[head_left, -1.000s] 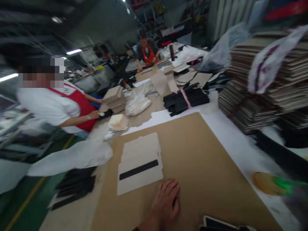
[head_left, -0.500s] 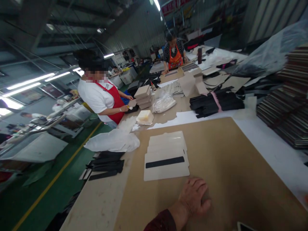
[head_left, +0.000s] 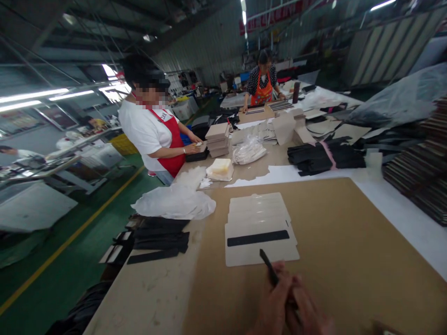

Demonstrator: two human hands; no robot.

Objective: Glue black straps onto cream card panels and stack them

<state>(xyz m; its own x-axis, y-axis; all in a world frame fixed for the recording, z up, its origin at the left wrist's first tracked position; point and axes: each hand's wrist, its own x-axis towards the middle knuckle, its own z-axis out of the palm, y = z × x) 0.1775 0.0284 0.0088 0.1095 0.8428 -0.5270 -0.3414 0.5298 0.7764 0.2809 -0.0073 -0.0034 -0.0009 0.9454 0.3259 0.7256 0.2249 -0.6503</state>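
A narrow black strip (head_left: 268, 264) slants up from between my two hands, its far end over the near edge of the pale sheets. My left hand (head_left: 273, 302) is closed around it. Close against it, my right hand (head_left: 309, 304) has its fingers curled at the lower part of the same strip; blur hides the exact grip. Just beyond my hands lie overlapping pale sheets (head_left: 244, 257), with another black strip (head_left: 258, 238) flat across the front one.
Under the sheets spreads a brown board (head_left: 342, 232). To the left lie several black strips (head_left: 160, 239) beside a white plastic bag (head_left: 174, 203). A tied black bundle (head_left: 310, 156) and stacked dark boards (head_left: 419, 163) stand right. Two co-workers work across the table, one in a red apron (head_left: 174, 144).
My left hand has lifted from lying flat on the brown board and closed on a black strip. My right hand has come into view beside it. The camera view has shifted slightly.
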